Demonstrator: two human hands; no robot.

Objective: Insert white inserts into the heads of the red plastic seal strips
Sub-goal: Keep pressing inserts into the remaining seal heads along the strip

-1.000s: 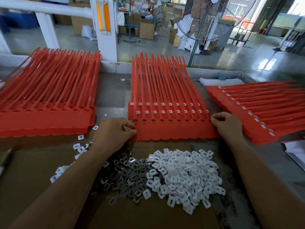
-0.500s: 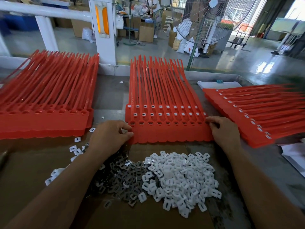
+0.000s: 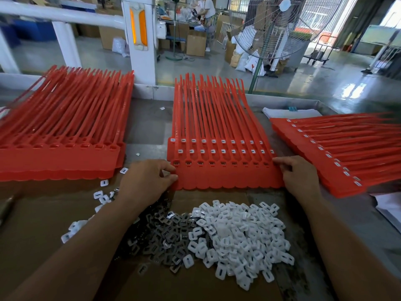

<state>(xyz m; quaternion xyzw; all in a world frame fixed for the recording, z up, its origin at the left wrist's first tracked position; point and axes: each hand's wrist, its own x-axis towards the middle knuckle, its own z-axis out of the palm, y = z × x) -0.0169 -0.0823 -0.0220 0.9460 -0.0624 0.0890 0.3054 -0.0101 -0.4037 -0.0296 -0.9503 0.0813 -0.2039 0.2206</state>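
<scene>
A sheet of joined red seal strips [image 3: 225, 177] lies in front of me on top of a middle stack; its row of heads holds dark pieces, and two rows behind show white inserts. My left hand [image 3: 145, 181] pinches the sheet's left corner. My right hand [image 3: 299, 177] grips its right edge. A heap of white inserts [image 3: 240, 235] lies on the brown cardboard [image 3: 32, 224] just below, next to a heap of grey metal clips [image 3: 165, 233].
A stack of red strips with empty heads [image 3: 60, 148] lies at the left. Another stack with white inserts [image 3: 338, 153] lies at the right. Loose white inserts [image 3: 102, 196] are scattered by my left wrist. White paper [image 3: 390, 209] sits at the right edge.
Both hands keep their hold on the front sheet's two ends. The sheet and hands sit slightly lower and nearer in the view as my head shifts.
</scene>
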